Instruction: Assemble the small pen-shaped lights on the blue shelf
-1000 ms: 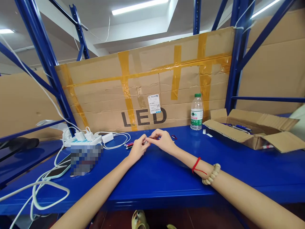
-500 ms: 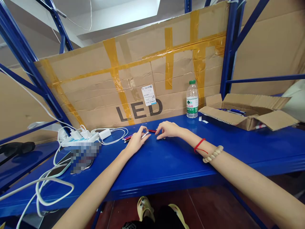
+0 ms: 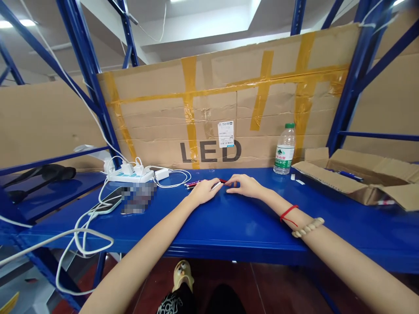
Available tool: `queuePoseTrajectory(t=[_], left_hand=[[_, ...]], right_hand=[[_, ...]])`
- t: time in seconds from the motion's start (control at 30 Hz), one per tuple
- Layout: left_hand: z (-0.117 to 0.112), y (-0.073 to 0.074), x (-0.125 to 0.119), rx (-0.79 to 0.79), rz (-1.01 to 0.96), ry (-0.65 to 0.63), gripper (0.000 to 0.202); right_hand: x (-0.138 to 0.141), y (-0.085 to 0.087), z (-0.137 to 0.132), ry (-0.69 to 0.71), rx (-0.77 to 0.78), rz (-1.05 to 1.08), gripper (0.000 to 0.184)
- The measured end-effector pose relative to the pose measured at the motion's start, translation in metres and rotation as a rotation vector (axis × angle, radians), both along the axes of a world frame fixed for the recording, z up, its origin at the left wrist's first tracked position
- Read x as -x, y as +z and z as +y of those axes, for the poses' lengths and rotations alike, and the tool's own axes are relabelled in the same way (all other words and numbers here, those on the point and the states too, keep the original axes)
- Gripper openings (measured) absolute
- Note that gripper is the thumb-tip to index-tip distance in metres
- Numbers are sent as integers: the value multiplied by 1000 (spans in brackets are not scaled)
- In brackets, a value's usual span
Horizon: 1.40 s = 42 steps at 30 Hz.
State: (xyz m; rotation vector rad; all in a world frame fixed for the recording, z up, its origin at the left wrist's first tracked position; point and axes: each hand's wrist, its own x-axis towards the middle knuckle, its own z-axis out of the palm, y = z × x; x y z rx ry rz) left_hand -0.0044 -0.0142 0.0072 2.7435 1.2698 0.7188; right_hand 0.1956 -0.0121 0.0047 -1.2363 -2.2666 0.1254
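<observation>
L hand (image 3: 204, 192), R hand (image 3: 246, 186): slim pen (image 3: 216, 186), prob. metal.

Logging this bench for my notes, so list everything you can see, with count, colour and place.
shelf top: one, blue, centre
cardboard sheet: one, brown with yellow tape, standing behind
water bottle: one, clear, back right
cardboard box: one, brown, open, far right
power strip: one, white, left
cables: several, white, left edge
loose pens: at least two, red, behind left hand
pen: one, silver and red, in left hand
left hand: one, bare, on pen
right hand: one, bare, fingertips by pen
</observation>
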Motion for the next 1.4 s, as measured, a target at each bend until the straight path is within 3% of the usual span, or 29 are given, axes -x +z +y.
queuePoseTrajectory(t=[0.23,0.7,0.97,1.2,1.4], left_hand=[[1,-1,7,11,-54,70,29],[-7,1,2,-83,82,14,24],[-11,4,3,-13,70,10,25],[-9,9,4,-73,72,-50,29],[-16,13,2,-69,108,-42,33]], right_hand=[[6,-2,-1,214,33,-4,18],[16,-3,-3,154,-5,19,21],[18,-3,-6,172,30,48,22],[28,-1,-8,199,-43,-40,25],[24,4,-8,97,-130,-9,24]])
